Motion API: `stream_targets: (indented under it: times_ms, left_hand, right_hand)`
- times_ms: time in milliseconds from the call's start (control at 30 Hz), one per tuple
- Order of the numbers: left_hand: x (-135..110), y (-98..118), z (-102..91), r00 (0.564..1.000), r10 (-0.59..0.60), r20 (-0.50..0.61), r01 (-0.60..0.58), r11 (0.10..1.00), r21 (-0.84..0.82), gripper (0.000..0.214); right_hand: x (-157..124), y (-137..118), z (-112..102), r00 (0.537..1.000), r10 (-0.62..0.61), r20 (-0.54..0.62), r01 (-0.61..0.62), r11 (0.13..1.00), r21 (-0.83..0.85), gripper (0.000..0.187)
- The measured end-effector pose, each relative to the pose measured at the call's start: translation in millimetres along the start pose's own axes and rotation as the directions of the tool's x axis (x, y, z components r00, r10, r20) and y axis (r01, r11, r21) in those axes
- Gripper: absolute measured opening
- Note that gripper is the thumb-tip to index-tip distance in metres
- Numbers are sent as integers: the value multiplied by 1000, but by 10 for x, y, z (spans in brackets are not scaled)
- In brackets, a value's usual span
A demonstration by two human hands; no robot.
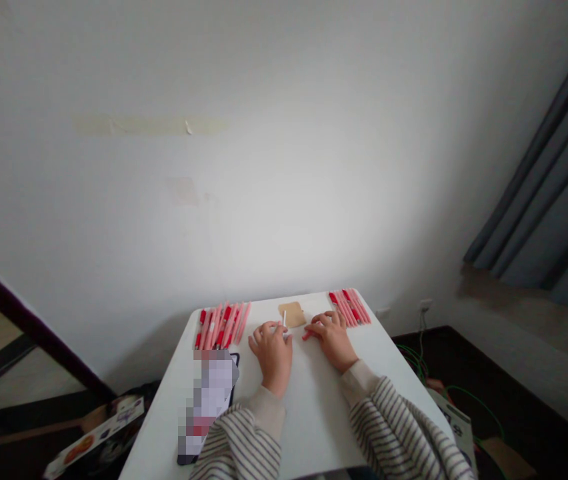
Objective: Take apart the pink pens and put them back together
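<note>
My left hand (273, 353) is over the middle of the white table, fingers curled, with a thin white stick (285, 319) upright at its fingertips. To its right, my right hand (335, 340) has its fingers closed on a short pink-and-red pen part (309, 332); most of that piece is hidden under the fingers. A tan square pad (292, 313) lies just beyond both hands. Pink and red pens (221, 325) form a row at the far left corner. Another group of pink and red pens (351, 307) lies at the far right corner.
A blurred-out phone-like object (214, 387) lies on the white table (314, 427) beside my left forearm. The table's far edge is close to a pale wall (284, 167). Green cables (417, 360) and a box (457, 420) are on the floor at right.
</note>
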State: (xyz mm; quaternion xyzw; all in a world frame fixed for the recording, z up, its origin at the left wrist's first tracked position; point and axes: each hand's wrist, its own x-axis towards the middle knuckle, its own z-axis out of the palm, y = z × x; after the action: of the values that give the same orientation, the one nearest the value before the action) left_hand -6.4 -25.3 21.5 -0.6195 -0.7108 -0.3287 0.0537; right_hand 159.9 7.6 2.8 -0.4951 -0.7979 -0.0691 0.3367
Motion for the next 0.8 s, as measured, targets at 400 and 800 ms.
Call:
stream_targets:
  times_ms: [400,800]
  left_hand:
    - [-38,-32,-93,1000,5,-24,-4,997,75,27]
    - [-25,-19,-72,1000,16,19,-17,998,65,18]
  right_hand:
    - [-11,14,16,998,62,-15,-61,997,42,23]
    - [0,-34,-35,993,113,23,-115,990,77,19]
